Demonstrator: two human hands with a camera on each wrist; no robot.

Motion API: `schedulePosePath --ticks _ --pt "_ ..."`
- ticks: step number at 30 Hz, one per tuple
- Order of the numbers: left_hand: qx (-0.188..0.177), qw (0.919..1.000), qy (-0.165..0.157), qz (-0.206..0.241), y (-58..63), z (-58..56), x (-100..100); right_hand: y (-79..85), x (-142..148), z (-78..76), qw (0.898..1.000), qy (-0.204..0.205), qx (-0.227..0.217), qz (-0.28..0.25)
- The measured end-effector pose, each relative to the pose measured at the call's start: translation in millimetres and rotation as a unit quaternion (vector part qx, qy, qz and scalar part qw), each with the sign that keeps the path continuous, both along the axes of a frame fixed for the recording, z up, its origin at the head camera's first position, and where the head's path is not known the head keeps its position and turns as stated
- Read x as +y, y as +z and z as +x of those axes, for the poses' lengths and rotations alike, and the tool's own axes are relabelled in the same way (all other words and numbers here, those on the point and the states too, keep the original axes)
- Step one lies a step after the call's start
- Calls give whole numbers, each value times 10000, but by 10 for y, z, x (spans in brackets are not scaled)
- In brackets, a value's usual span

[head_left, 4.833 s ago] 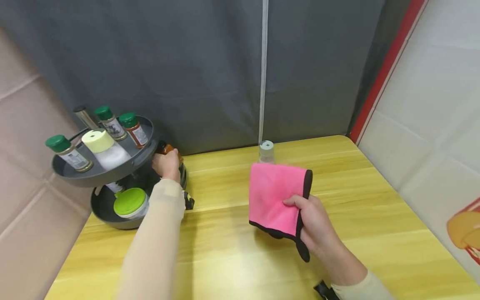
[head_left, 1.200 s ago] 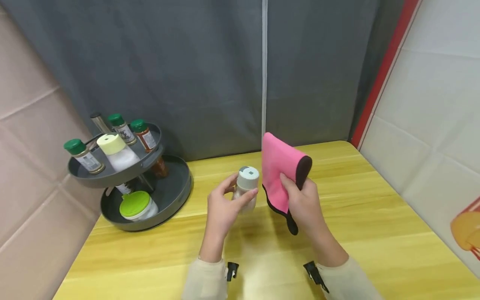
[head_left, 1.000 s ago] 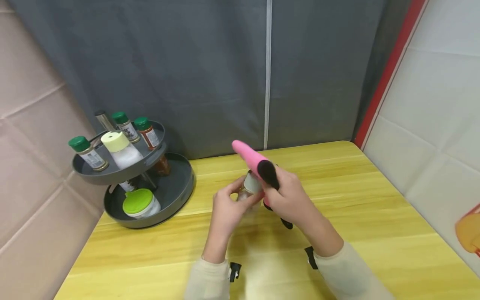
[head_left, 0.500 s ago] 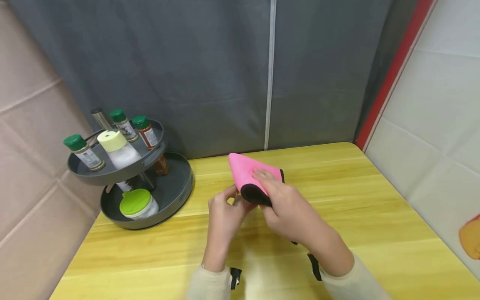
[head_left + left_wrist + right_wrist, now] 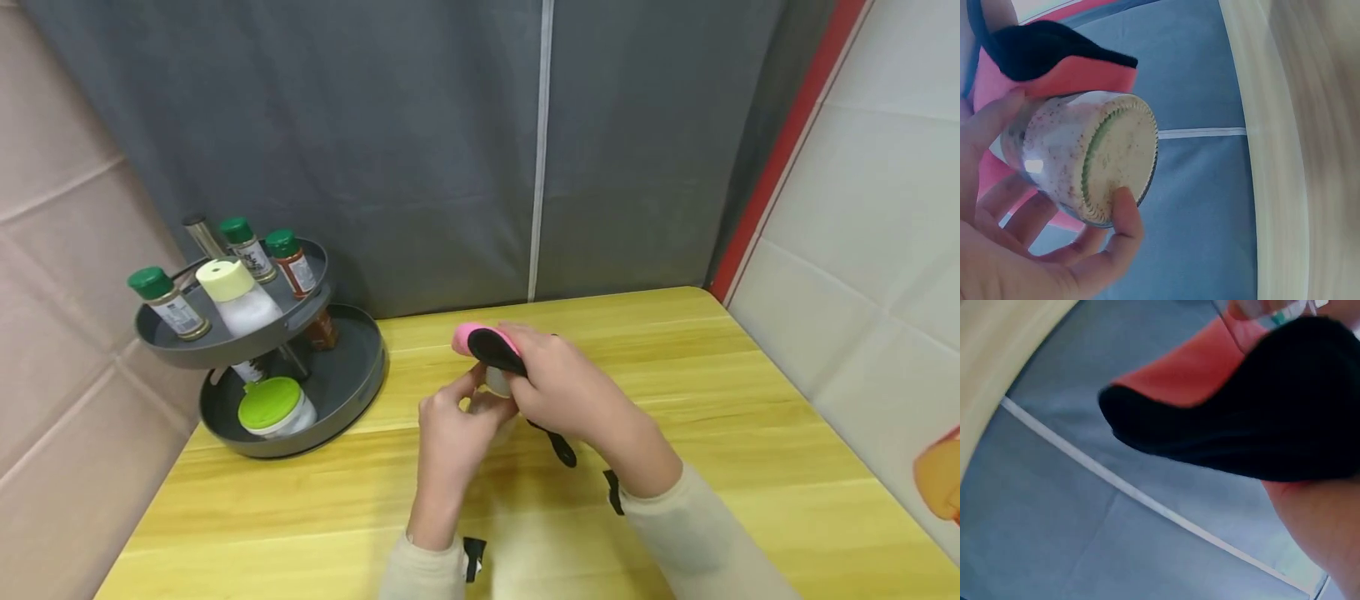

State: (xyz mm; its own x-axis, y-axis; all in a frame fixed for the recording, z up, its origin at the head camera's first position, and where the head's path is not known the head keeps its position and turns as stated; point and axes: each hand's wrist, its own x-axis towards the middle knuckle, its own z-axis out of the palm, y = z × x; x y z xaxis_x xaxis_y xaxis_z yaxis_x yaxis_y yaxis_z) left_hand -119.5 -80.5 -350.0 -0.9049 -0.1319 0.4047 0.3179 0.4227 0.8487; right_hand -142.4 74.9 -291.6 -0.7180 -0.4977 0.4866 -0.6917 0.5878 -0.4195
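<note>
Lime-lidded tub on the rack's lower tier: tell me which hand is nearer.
Left: the left hand, holding a jar, is right of the tub; the right hand, holding the pink cloth, is farther right.

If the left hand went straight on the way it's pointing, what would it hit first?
Probably the black-edged pink cloth in the right hand, close by the seasoning jar the left hand holds, though depth is hard to judge.

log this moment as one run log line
left hand: holds jar, base off table | right hand: grips pink cloth at jar's top end | two-tier rack: three green-capped bottles on upper tier
</note>
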Motion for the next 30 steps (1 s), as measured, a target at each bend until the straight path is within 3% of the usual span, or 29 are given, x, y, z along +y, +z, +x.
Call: schedulePosePath --ticks 3,8,12,15,19,22,25,27,30 --pt "278 9994 196 -109 -23 -6 2 -55 10 44 9995 -166 221 130" --pt "921 9935 427 -524 -70 -24 -35 -56 42 261 9951 -466 429 764" --pt "1112 9873 650 -934 -118 -34 -56 -15 53 438 9902 -485 413 1242" --pt "1186 9840 758 -1092 -138 -41 -51 14 44 461 9897 -431 334 1325" --pt "963 9904 522 -843 -135 -48 -8 56 20 313 9933 -391 73 1085" --pt "453 9978 247 -428 -123 -39 36 64 5 151 9954 -374 -237 853" --pt "87 9997 167 -155 -126 -35 57 51 1 51 9958 -304 -496 700" --pt "57 9996 257 -141 -134 -43 48 33 3 52 9956 -266 -470 771" --pt "299 9982 430 -293 -154 -68 8 11 17 141 9937 -275 -274 1054"
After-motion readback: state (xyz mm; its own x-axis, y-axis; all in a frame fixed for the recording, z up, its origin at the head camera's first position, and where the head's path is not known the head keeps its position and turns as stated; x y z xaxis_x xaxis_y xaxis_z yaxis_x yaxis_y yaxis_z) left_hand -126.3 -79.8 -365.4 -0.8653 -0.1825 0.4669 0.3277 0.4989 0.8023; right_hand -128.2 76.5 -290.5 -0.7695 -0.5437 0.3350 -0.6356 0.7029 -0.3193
